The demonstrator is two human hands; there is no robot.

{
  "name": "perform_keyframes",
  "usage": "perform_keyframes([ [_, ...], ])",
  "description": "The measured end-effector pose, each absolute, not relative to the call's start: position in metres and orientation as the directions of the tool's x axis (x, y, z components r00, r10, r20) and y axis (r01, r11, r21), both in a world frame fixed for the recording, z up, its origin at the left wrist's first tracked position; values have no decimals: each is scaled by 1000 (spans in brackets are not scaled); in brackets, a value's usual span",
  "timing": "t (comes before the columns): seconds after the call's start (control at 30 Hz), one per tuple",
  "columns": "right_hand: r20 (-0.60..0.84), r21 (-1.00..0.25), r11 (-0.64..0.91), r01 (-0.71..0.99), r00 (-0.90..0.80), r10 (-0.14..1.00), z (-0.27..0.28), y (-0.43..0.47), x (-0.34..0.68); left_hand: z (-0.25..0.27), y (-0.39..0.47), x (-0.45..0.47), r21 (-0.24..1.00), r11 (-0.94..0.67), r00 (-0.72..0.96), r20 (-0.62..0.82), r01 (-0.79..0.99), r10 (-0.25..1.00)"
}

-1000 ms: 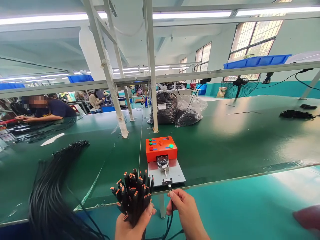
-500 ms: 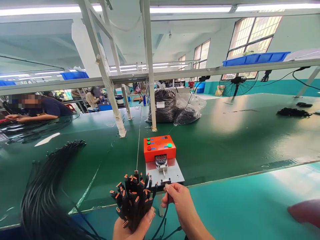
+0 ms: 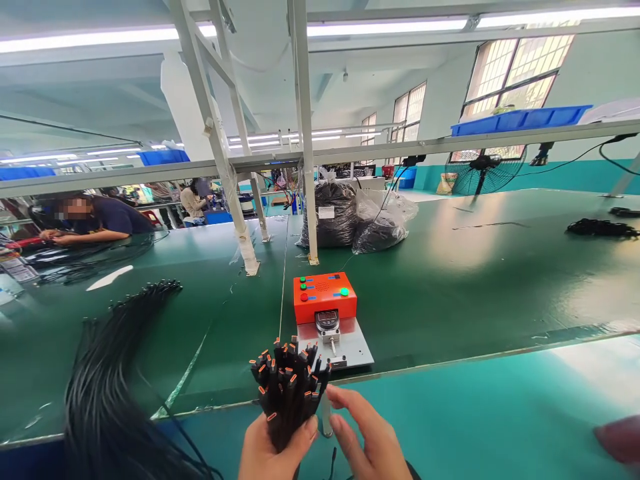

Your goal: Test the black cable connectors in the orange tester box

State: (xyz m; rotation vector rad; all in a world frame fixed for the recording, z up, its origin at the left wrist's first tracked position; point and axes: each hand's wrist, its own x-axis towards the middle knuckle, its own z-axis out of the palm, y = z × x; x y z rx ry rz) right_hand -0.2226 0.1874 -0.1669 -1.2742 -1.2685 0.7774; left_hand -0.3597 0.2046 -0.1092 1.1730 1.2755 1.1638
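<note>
Your right hand (image 3: 367,437) has let go of the single cable and now spreads open beside the bundle of cable ends (image 3: 289,387). Your left hand (image 3: 273,453) grips that bundle upright, just before the orange tester (image 3: 325,297).

Bright and even throughout, lit by long ceiling tube lights (image 3: 390,27) and daylight through the windows (image 3: 520,63) at right. Pale glare spread across the glossy green worktop (image 3: 475,267), strongest toward the right edge. Soft, faint shadows only. Strong wide-angle bending of frame bars (image 3: 305,133) near the borders. Slight motion blur on the right hand (image 3: 367,437); blurred dark smudge at bottom-right corner.
</note>
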Motion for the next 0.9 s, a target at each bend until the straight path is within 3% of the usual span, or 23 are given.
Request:
perform_keyframes([
  [0.07,227,-971,237,-35,181,957,-146,191,-227,-112,204,-356,999,29,-25,-29,18,999],
  [0.17,164,-961,196,-196,167,972,-121,195,-231,-110,203,-352,999,21,-15,-20,43,1000],
  [0.73,57,-928,118,-353,178,982,-109,193,-233,-101,202,-345,988,99,16,-97,-120,995],
  [0.9,-54,-887,59,-458,230,972,-127,195,-230,-106,203,-351,992,56,-114,-68,-109,991],
])
